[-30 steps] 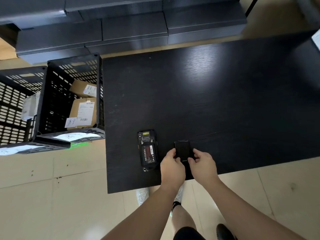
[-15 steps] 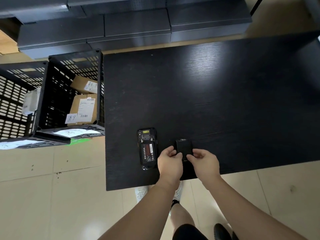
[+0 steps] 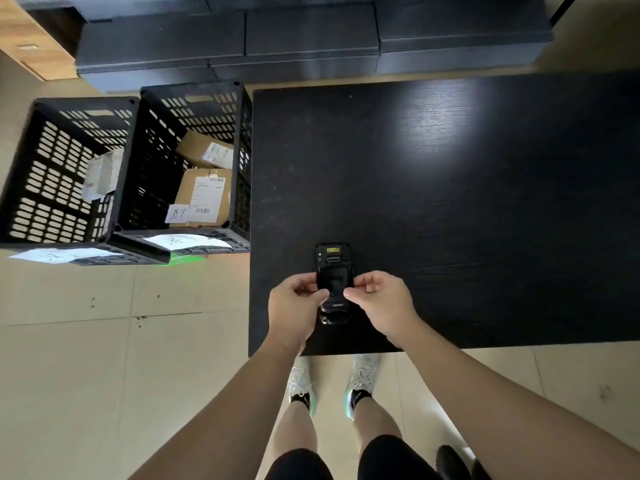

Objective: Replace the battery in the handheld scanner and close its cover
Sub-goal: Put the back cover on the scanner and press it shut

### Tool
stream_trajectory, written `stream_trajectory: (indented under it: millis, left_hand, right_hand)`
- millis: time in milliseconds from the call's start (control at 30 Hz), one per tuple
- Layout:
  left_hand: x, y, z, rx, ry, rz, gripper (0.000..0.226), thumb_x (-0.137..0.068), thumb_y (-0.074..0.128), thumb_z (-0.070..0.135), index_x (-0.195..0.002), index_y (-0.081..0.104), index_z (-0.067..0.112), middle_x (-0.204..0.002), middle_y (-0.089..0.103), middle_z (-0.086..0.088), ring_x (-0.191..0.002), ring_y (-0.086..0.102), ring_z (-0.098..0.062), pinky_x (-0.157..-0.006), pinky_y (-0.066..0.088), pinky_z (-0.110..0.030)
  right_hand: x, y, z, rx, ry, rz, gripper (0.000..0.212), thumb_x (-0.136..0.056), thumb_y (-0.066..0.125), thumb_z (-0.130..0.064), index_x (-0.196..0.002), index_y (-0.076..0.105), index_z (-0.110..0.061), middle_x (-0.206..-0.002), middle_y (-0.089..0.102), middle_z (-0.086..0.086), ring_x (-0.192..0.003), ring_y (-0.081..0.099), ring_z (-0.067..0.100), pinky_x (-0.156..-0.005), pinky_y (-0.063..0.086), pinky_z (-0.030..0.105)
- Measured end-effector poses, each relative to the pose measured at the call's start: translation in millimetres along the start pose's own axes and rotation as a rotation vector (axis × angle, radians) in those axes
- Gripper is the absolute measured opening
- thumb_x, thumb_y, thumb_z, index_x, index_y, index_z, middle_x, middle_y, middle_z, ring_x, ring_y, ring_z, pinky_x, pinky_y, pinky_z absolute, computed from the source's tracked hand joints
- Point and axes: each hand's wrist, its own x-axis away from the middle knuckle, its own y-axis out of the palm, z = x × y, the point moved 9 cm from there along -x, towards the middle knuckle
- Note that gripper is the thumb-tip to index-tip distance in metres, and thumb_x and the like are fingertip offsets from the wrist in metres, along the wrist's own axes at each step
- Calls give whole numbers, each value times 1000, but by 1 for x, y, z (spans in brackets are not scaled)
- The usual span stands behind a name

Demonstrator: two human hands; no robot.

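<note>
Scanner (image 3: 333,258) near table (image 3: 450,202) front edge, cover (image 3: 334,284) between both hands.

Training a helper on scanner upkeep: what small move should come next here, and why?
Probably press the cover down until it seats. It already lies over the scanner back, pinched by left hand and right hand, but whether it has latched cannot be told.

One black handheld scanner (image 3: 333,271) at lower centre on one black wooden table (image 3: 450,202); two black perforated plastic crates (image 3: 69,174) at left; two labelled brown cardboard boxes (image 3: 204,197); two bare hands (image 3: 294,306)
</note>
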Motion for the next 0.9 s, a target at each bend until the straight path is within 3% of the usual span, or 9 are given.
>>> stream_trajectory:
  millis: [233, 433, 633, 900]
  left_hand:
    - [-6, -2, -11, -5, 9, -32, 25, -76, 78, 4, -94, 74, 21, -80, 73, 2, -69, 66, -6, -75, 56, -25]
    - [-10, 2, -8, -55, 55, -69, 25, -76, 78, 4, -97, 76, 18, -83, 74, 0, -71, 67, -5, -75, 56, -22]
    - [-10, 1, -11, -89, 79, -76, 24, -75, 78, 2, -94, 76, 16, -81, 74, 1, -64, 63, 5, -64, 49, -7]
    - [-9, 0, -10, -147, 80, -14, 23, -76, 80, 7, -96, 76, 18, -78, 73, 7, -72, 67, -2, -69, 49, -11]
  right_hand:
    - [-3, 6, 4, 55, 14, -4, 19, -71, 82, -29, -85, 71, -25, -80, 73, -2, -79, 70, 16, -78, 59, 37]
    - [-3, 2, 7, 49, 12, 8, 17, -72, 83, -26, -84, 71, -23, -81, 74, 2, -80, 71, 22, -78, 60, 41]
    - [2, 4, 6, 72, -15, 0, 16, -76, 81, -21, -87, 71, -18, -83, 72, 1, -77, 67, 15, -72, 56, 27]
    - [3, 4, 1, 119, -25, 27, 17, -77, 80, -22, -91, 71, -17, -80, 70, -5, -72, 63, 6, -62, 45, 13]
